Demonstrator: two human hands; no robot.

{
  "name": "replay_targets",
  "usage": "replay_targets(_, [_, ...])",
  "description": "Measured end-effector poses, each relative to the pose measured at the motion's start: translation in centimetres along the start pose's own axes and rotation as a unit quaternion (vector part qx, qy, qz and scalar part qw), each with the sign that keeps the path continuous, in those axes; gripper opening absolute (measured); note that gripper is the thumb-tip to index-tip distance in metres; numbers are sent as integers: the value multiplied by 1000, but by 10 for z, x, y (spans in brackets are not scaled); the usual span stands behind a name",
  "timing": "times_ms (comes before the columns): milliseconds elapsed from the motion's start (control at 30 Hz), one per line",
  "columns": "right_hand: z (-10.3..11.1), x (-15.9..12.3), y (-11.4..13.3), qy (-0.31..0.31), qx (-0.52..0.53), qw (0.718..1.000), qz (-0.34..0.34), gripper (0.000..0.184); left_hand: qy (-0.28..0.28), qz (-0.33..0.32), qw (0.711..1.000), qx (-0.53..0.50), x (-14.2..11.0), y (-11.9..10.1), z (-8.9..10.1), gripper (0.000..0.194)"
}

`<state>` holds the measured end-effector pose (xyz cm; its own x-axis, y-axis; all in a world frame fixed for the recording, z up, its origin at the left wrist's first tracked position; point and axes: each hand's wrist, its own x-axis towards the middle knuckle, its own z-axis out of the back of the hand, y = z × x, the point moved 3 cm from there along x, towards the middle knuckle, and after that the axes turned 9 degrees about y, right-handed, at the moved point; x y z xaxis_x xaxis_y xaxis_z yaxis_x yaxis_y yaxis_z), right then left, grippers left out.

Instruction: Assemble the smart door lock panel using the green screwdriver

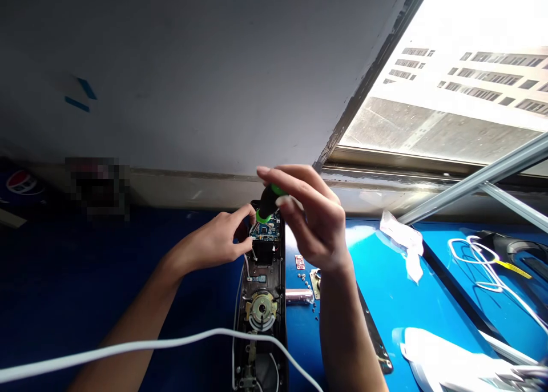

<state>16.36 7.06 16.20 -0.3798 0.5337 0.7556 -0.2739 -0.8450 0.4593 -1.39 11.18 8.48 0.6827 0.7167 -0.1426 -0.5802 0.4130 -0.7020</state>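
Observation:
My right hand (314, 218) grips the black and green handle of a screwdriver (269, 202), held over a circuit board; its tip is hidden. The blue circuit board (268, 230) sits in the far end of a long, dark, opened device casing (281, 272). My left hand (220, 238) is at the casing's left edge, index finger beside the screwdriver and thumb beside the board. Its fingers are curled near thin wires, and what they hold is hidden. Nearer in the casing is a round metal speaker-like part (262, 308).
Loose screws (302, 279), a small red board (299, 262) and a shiny cylinder (299, 296) lie right of the casing. A white cable (171, 343) crosses in front. Farther right are a plastic bag (402, 241), a coiled white cable (475, 261) and a metal frame bar (471, 181).

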Motion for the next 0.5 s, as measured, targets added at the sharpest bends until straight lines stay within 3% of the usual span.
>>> replay_targets(100, [-1,-1,2,18,34,999,14,40,-2,-2,1000,-5,0,0,0,14])
replay_targets(233, [1,-2,3,-44,-47,998,19,29,-10,3,1000,2,0,1,0,17])
replay_targets(400, [-1,1,4,42,17,999,6,40,-9,-6,1000,-4,1,2,-1,15])
replay_targets(500, [-2,1,5,24,17,999,35,39,-5,-3,1000,1,1,3,-1,12])
